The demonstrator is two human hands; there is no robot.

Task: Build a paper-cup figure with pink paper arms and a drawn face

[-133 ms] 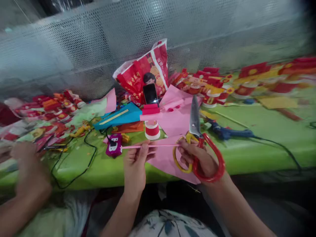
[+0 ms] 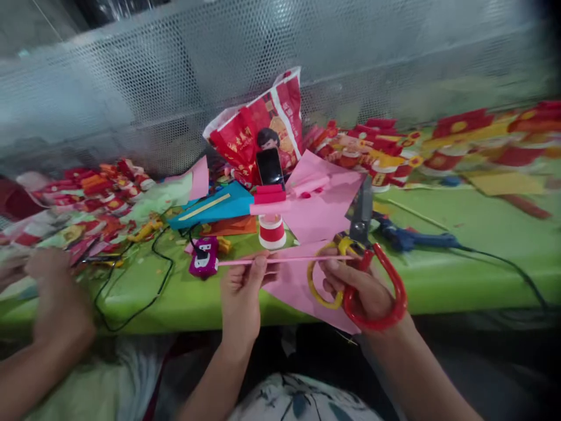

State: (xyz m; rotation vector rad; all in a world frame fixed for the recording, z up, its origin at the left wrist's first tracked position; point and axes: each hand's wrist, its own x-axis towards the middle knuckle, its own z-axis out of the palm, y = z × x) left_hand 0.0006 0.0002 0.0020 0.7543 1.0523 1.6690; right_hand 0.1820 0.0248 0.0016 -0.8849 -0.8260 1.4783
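- Evidently, a thin pink strip (image 2: 302, 258) is pinched in the left hand (image 2: 243, 283) above a pink sheet (image 2: 294, 287), perhaps so it is kept straight.
- Scissors (image 2: 360, 228) are gripped in the right hand (image 2: 362, 283), blades pointed forward; whether the strip is pinched there too cannot be told.
- Its long axis is held crosswise, left end toward a purple case (image 2: 205, 267).
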